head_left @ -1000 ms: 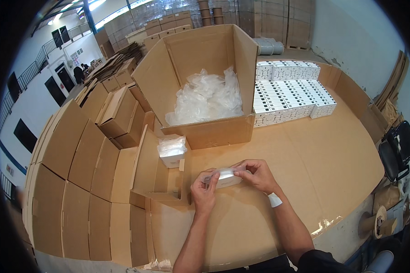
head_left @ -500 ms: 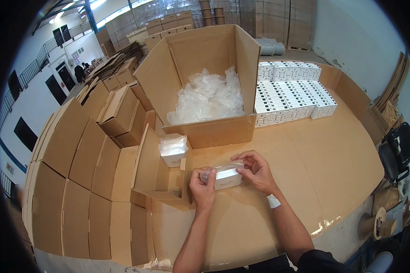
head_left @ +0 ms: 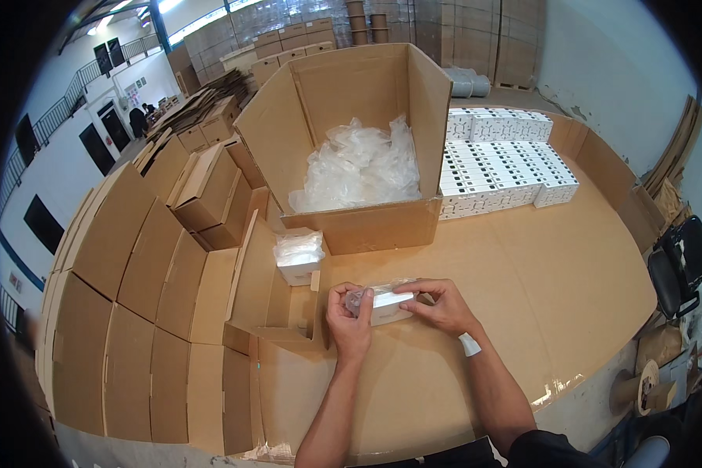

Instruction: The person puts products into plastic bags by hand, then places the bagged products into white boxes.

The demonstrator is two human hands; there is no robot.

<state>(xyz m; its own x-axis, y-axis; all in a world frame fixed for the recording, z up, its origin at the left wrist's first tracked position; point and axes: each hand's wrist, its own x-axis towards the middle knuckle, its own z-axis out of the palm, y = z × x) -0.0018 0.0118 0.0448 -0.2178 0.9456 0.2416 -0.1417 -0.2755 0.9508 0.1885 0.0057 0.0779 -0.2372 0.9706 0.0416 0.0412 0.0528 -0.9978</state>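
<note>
Between my two hands is a small white box [head_left: 390, 313] with clear plastic wrap around it, held just above the cardboard-covered table. My left hand [head_left: 349, 318] grips its left end, thumb on the front face and fingers behind. At the right end, my right hand [head_left: 438, 303] pinches the box and its plastic between thumb and fingers. Just left of my left hand stands an open cardboard carton [head_left: 281, 331]. Inside its far end sit white boxes in clear plastic bags [head_left: 299, 257], packed close together.
A large open carton [head_left: 366, 226] full of crumpled clear plastic bags [head_left: 359, 168] stands behind my hands. Rows of white printed boxes [head_left: 507, 168] are stacked at the back right. Closed brown cartons [head_left: 144, 343] form a wall on the left. A black chair [head_left: 678, 265] is far right.
My right hand has lowered and closed in on the right end of the wrapped box, its fingers folding over the plastic. My left hand keeps its grip on the other end.
</note>
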